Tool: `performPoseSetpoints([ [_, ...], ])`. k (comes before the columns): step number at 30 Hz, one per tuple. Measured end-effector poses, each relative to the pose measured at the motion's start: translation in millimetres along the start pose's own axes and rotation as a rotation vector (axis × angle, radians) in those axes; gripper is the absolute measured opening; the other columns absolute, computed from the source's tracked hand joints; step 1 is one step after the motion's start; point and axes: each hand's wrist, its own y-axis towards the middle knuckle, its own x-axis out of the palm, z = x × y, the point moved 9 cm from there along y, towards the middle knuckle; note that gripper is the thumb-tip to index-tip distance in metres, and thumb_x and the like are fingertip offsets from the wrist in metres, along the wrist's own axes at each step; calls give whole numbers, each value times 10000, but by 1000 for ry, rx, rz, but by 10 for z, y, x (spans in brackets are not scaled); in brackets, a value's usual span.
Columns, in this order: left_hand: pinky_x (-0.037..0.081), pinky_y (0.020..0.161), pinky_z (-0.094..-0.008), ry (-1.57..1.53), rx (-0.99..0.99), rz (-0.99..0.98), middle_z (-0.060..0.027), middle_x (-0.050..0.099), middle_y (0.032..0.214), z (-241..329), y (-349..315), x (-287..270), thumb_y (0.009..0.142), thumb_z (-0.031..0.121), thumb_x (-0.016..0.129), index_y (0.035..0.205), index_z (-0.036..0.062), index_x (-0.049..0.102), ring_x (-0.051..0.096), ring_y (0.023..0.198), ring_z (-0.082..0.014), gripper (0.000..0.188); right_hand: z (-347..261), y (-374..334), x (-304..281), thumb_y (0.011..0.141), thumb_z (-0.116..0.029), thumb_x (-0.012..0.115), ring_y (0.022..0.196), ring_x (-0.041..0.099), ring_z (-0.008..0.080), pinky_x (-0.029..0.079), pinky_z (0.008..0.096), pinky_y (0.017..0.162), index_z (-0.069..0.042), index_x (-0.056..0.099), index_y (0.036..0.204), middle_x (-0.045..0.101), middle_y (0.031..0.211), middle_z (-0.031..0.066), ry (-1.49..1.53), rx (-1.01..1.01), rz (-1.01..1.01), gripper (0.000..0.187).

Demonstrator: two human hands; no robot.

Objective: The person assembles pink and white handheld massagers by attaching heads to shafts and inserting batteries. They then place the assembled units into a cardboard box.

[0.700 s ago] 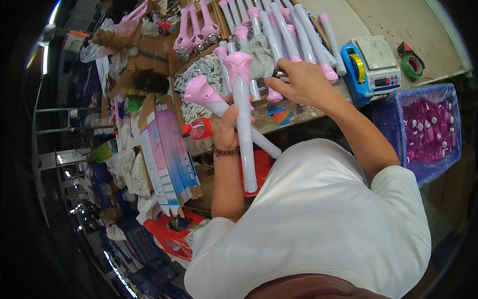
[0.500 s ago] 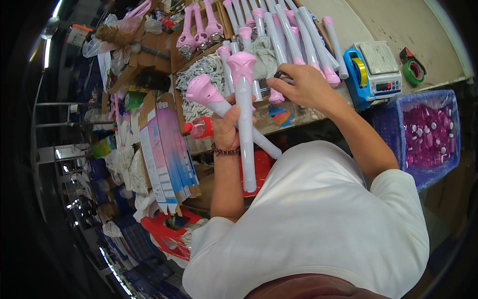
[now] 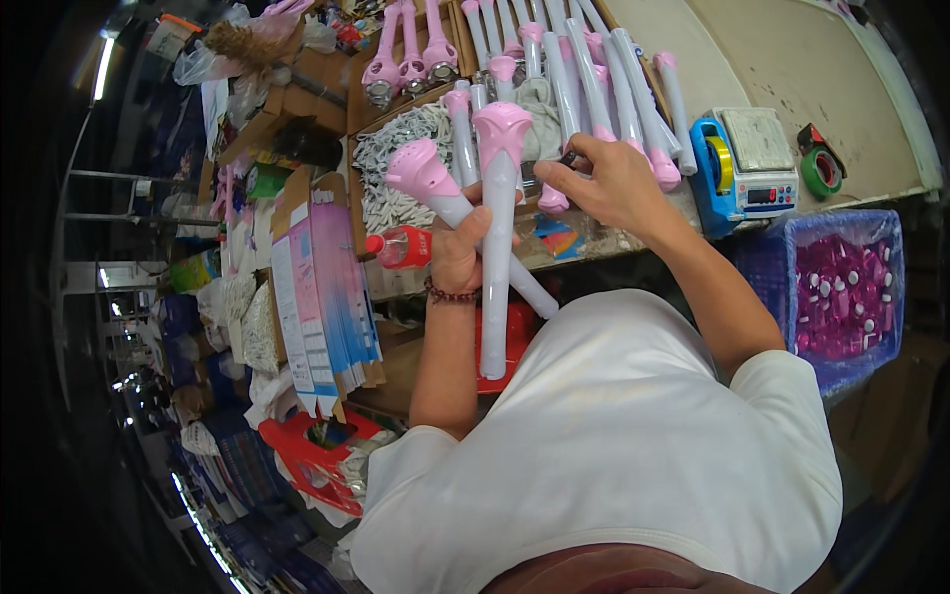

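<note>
Two handheld shower heads with pink heads and pale, film-wrapped handles cross in my left hand (image 3: 458, 255), which is closed round them. One shower head (image 3: 497, 257) stands nearly upright in front; the other shower head (image 3: 422, 170) tilts to the left behind it, small holes visible in its face. My right hand (image 3: 621, 186) is to the right, apart from them, its thumb and fingers pinched on a small dark object (image 3: 567, 158) too small to name. Beyond it, several similar pink-and-white pieces (image 3: 594, 89) lie side by side on the worktable.
White coiled pieces (image 3: 391, 163) fill a box behind my left hand, with a red-labelled bottle (image 3: 404, 247) nearby. Rightward are a blue tape dispenser (image 3: 705, 168), a scale (image 3: 757, 139), green tape (image 3: 821, 170) and a lined blue crate (image 3: 846, 327). Flattened printed cartons (image 3: 322, 287) stand at left.
The two shower heads and my left hand have shifted slightly right in the view, their grip unchanged. My right hand has moved slightly right and down, still pinching the dark object.
</note>
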Motion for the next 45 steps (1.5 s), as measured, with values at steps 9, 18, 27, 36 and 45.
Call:
performPoseSetpoints([
  [9, 577, 630, -328, 94, 47, 73, -181, 619, 1077, -35, 94, -129, 851, 87, 641, 1231, -80, 480, 650, 778, -206, 445, 100, -46, 214, 794, -487, 657, 726, 653, 334, 500, 402, 656, -33, 672, 928, 663, 749, 174, 79, -19, -49, 474],
  [18, 517, 780, -306, 341, 148, 230, -115, 632, 1035, 95, 141, -139, 841, 77, 667, 1171, -65, 540, 620, 885, -172, 381, 19, -191, 664, 794, -485, 677, 800, 668, 300, 507, 394, 705, -22, 649, 987, 668, 813, 178, 206, 7, -263, 502],
  [27, 514, 721, -295, 284, 106, 400, -86, 622, 974, 88, 217, -306, 811, 97, 721, 1131, -55, 542, 609, 831, -161, 397, 53, -157, 860, 784, -415, 719, 776, 631, 237, 501, 351, 717, 7, 591, 1086, 658, 837, 150, 181, 25, -237, 535],
  [36, 521, 726, -312, 201, -15, 417, -99, 621, 997, 3, 254, -413, 832, 127, 709, 1146, -40, 532, 613, 841, -176, 397, 33, -121, 884, 770, -469, 703, 773, 642, 275, 502, 371, 708, -11, 552, 1166, 653, 856, 170, 208, 40, -210, 624],
  [45, 538, 761, -344, -20, 149, 305, -108, 617, 1030, -23, 317, -435, 815, 276, 738, 1183, -35, 495, 624, 874, -205, 539, 13, -96, 901, 743, -396, 735, 741, 607, 212, 489, 333, 681, -32, 507, 1277, 600, 774, 117, 389, 39, -154, 685],
])
